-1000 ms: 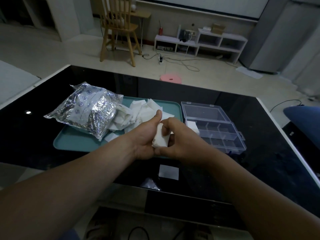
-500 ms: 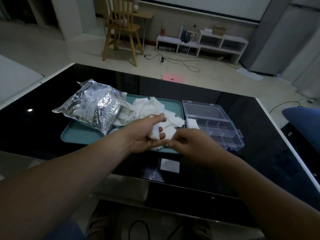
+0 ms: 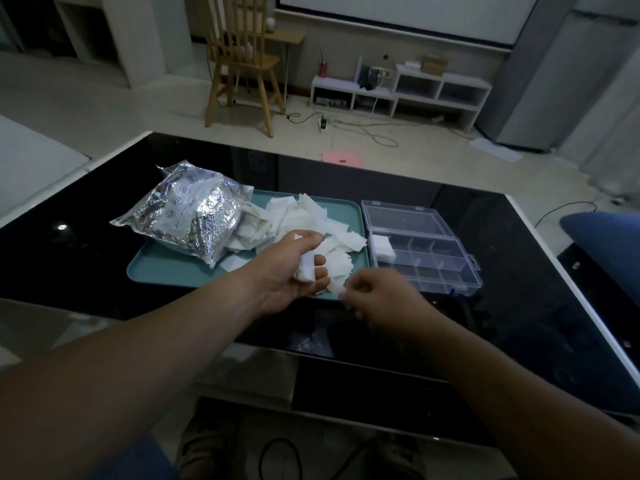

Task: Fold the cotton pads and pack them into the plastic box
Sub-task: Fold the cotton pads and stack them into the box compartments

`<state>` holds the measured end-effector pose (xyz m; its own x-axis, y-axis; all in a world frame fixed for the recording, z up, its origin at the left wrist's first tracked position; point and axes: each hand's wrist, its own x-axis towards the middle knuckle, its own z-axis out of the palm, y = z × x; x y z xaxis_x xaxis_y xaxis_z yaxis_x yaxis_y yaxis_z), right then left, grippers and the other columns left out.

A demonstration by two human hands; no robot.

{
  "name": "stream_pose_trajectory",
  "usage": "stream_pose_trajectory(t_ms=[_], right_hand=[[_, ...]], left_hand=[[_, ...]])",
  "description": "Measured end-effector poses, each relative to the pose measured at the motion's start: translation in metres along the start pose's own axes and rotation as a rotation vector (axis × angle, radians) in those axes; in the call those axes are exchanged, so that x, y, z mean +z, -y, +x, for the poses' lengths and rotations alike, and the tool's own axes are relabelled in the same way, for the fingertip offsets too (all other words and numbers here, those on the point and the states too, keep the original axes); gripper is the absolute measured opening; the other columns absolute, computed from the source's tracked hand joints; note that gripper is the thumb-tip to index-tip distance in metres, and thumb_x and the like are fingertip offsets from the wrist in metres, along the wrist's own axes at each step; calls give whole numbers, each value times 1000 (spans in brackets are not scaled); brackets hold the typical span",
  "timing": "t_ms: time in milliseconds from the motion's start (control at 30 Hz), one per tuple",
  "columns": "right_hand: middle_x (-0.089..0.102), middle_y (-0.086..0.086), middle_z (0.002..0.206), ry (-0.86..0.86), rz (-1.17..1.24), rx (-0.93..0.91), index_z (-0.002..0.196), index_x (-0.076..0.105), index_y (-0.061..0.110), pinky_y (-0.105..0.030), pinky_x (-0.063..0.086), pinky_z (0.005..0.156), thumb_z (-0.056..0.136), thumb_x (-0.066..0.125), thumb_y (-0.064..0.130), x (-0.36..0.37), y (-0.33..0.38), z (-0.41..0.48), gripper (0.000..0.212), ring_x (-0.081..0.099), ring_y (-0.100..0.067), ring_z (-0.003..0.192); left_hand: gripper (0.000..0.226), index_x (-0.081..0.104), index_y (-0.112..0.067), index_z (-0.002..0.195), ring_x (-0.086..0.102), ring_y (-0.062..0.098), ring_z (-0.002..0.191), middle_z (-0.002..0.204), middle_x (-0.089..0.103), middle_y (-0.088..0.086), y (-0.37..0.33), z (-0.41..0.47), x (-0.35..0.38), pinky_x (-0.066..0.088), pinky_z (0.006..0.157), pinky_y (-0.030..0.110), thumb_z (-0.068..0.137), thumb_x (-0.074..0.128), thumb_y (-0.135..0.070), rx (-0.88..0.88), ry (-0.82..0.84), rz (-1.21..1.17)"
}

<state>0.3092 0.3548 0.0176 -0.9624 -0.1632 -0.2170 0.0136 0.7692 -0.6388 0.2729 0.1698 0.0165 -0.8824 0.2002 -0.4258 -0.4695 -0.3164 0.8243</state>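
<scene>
The left hand (image 3: 291,271) curled round 1 folded cotton pad (image 3: 306,271), thumb on top, above the near edge of the tray (image 3: 156,273). At its 4 o'clock the right hand (image 3: 381,296) bent its fingers at the corner of a loose pad (image 3: 337,275) (pinching or only touching, I could not tell). The plastic box (image 3: 436,268) lay open at the tray's 3 o'clock, 1 stack of pads (image 3: 381,245) in its 9 o'clock compartment. A foil bag (image 3: 187,216) sat at the tray's 10 o'clock.

glossy black table (image 3: 519,271), crinkled foil bag (image 3: 187,216), soft cotton pads (image 3: 334,237), clear plastic box (image 3: 433,268), matt teal tray (image 3: 162,271)
</scene>
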Motion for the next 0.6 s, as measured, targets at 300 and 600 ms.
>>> stream_pose_trajectory(t_ms=[300,600], right_hand=[[74,-4,92,-350,567,57,105,69,15,-20,51,53,100,67,23,0,26,31,10,68,-8,68],[75,-3,97,-268,516,-34,105,76,13,-27,52,64,104,58,20,-12,32,57,20,67,-13,81]], left_hand=[[20,55,-24,103,51,12,61,83,52,2,5,9,19,44,55,24,97,70,-36,113,0,-8],[9,55,-20,97,72,21,71,92,70,7,-16,27,-3,53,47,25,99,60,-13,65,-58,-131]])
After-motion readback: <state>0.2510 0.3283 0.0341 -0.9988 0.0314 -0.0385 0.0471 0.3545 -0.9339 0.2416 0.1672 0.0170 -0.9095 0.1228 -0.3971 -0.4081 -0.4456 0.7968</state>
